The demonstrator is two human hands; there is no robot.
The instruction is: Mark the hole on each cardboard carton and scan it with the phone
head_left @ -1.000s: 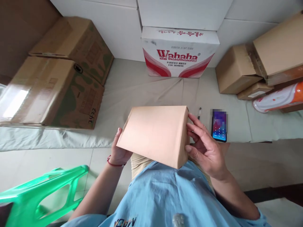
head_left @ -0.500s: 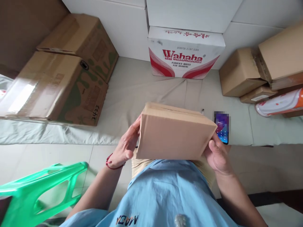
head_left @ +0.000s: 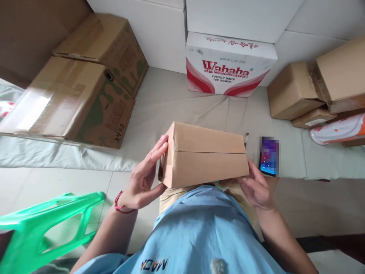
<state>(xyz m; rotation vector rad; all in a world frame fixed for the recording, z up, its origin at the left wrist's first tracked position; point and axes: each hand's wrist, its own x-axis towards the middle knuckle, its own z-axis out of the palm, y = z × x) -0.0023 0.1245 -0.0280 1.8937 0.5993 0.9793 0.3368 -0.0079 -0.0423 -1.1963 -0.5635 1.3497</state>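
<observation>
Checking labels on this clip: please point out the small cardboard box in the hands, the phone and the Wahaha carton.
small cardboard box (head_left: 209, 167), head view, front panel below the seam.
phone (head_left: 268, 158), head view, middle of the screen.
Wahaha carton (head_left: 228, 70), head view, printed front face.

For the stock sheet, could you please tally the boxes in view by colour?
Brown cardboard boxes: 6, namely the held box, two at left, three at right.
White Wahaha carton: 1.
Total: 7.
</observation>
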